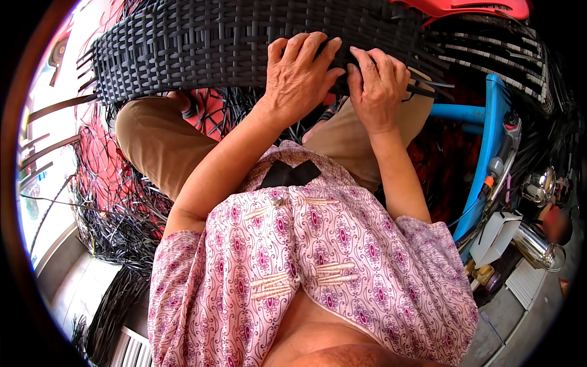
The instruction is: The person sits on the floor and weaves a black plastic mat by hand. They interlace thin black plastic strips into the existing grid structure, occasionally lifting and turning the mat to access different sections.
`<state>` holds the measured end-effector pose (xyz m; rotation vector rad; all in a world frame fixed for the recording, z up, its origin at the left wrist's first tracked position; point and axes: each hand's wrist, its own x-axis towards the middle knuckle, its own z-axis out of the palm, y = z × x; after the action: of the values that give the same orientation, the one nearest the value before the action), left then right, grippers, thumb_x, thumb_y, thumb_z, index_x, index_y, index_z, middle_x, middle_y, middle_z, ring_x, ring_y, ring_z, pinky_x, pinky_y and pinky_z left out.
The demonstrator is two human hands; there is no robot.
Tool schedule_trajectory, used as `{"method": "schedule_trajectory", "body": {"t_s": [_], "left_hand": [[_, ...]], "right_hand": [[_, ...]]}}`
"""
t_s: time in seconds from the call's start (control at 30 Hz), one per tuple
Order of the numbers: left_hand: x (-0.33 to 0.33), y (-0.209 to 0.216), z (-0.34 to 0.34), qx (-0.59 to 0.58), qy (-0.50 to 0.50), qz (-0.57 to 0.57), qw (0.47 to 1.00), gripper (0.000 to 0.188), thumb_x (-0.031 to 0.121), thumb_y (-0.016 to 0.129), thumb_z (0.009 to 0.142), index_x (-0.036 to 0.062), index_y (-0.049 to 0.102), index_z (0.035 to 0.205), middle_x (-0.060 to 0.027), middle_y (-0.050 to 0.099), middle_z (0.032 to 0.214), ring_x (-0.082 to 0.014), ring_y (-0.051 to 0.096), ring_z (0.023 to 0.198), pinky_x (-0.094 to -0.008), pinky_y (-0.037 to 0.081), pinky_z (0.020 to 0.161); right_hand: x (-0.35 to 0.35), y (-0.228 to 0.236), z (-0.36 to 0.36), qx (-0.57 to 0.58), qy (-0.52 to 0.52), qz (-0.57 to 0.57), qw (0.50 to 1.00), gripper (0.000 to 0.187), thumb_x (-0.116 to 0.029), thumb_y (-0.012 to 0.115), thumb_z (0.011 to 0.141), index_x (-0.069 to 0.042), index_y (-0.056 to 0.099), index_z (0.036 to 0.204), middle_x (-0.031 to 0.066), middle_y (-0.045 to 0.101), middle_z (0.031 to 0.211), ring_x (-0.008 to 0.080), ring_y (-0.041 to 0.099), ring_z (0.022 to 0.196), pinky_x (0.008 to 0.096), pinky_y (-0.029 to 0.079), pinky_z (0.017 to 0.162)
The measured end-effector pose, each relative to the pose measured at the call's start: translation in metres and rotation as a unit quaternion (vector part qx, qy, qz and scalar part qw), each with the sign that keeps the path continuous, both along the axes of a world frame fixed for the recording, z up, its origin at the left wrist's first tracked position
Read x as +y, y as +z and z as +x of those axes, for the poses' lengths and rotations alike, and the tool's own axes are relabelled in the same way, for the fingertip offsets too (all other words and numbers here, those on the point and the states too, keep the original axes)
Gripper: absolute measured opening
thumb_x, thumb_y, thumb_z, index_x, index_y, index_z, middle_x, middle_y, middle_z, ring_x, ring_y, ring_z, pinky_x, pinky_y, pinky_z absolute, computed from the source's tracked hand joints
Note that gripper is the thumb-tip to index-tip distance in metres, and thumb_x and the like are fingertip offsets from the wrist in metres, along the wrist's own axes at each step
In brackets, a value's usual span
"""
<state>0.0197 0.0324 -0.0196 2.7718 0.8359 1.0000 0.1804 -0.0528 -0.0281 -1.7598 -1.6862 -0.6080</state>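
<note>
A dark grey woven panel of flat plastic strands lies across my knees, curving along the top of the view. My left hand rests on its near edge, fingers spread and bent over the weave, with the thumb apart. Just to the right, my right hand curls its fingers over the same edge, close together, with the thumb beside them. A small gap separates the two hands, and weave shows between them. Loose strand ends stick out beyond my right hand. What lies under my fingertips is hidden.
Tangled black strands cover red ground at left. A blue frame stands at right, near a tool with a grey and orange handle, a white box and a metal canister. A red plastic piece is at upper right.
</note>
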Motion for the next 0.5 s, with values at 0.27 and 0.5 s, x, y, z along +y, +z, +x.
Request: {"method": "schedule_trajectory", "body": {"t_s": [0.27,0.5], "left_hand": [[0.001,0.001,-0.011,-0.030,-0.013,-0.016,0.999,0.055,0.035,0.073,0.084,0.0133,0.061,0.133,-0.0056,0.055,0.128,-0.0240,0.051,0.118,-0.0432,0.035,0.101],[0.000,-0.001,-0.015,0.001,-0.011,-0.003,1.000,0.051,0.033,0.074,0.084,0.0140,0.062,0.129,-0.0050,0.056,0.124,-0.0252,0.052,0.117,-0.0433,0.035,0.100]], "right_hand": [[-0.002,0.001,-0.004,0.006,-0.018,-0.005,1.000,0.030,-0.015,0.072,0.081,-0.018,0.070,0.111,-0.0002,0.059,0.105,0.0226,0.055,0.098,0.0390,0.040,0.086],[0.001,0.013,-0.009,0.000,-0.024,-0.046,0.999,0.029,-0.018,0.073,0.082,-0.018,0.068,0.111,-0.0002,0.058,0.101,0.0234,0.054,0.096,0.0408,0.040,0.085]]}}
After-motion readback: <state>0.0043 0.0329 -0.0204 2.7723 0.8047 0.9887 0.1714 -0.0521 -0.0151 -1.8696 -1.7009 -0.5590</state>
